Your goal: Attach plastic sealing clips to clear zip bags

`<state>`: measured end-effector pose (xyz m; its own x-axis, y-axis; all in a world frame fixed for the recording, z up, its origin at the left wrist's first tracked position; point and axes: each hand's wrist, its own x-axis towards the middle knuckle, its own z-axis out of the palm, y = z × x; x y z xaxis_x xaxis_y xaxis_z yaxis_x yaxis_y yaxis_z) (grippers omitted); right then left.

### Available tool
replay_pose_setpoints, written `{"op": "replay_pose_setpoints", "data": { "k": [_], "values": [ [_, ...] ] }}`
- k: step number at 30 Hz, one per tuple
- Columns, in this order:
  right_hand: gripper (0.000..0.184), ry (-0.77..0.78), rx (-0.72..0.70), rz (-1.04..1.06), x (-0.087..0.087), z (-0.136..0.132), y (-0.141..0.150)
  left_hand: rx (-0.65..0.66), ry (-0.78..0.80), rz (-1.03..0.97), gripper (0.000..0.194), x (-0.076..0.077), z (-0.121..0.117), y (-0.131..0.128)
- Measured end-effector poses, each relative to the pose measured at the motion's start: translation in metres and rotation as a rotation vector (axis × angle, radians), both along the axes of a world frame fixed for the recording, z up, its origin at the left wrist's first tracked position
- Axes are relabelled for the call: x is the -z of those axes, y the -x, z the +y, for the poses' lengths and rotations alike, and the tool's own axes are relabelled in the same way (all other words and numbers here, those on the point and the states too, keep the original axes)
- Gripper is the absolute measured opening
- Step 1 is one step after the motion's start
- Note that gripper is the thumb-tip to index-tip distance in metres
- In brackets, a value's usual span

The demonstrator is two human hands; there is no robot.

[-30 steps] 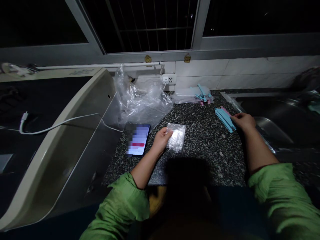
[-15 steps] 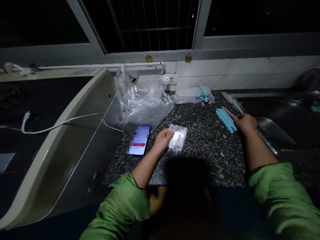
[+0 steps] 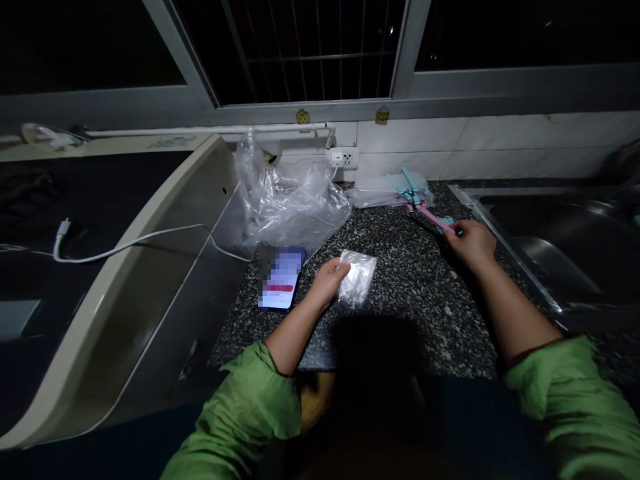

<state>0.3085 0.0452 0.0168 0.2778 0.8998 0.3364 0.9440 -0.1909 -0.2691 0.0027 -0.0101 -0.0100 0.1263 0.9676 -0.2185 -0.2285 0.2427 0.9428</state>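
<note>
My left hand (image 3: pixel 331 281) pinches the edge of a small clear plastic bag (image 3: pixel 358 275) over the speckled countertop (image 3: pixel 400 280). In my right hand (image 3: pixel 473 245), closed at the fingertips, is a long thin pink strip (image 3: pixel 436 219) that looks like a bag clip. Its far end points toward a flat pile of clear bags (image 3: pixel 375 191) by the wall, where several light-blue clips (image 3: pixel 411 187) lie. Behind the right hand, a bundle of blue clips (image 3: pixel 447 221) shows only in part.
A lit phone (image 3: pixel 283 279) lies left of my left hand. Crumpled clear plastic (image 3: pixel 300 207) fills the back left, near a wall socket with a white charger (image 3: pixel 337 159). A steel sink (image 3: pixel 545 260) borders the right; a cream-edged appliance (image 3: pixel 150 220) stands left.
My right hand has moved left and slightly away from me with the pink clip, now covering most of the blue bundle. My left hand keeps its hold on the bag.
</note>
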Motion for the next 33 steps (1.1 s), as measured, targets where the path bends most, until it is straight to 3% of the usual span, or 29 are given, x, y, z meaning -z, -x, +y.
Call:
{"op": "replay_pose_setpoints", "data": {
  "k": [13, 24, 33],
  "values": [
    [0.016, -0.165, -0.628, 0.15, 0.013, -0.032, 0.073, -0.026, 0.009, -0.003, 0.02, 0.004, 0.004, 0.001],
    [0.012, -0.243, -0.852, 0.235, 0.012, -0.059, 0.107, 0.003, 0.009, -0.02, 0.023, 0.003, 0.004, -0.004],
    [0.013, -0.251, -0.885, 0.172, 0.02, -0.058, 0.108, 0.029, 0.026, -0.052, 0.022, -0.004, 0.0, -0.001]
  ]
}}
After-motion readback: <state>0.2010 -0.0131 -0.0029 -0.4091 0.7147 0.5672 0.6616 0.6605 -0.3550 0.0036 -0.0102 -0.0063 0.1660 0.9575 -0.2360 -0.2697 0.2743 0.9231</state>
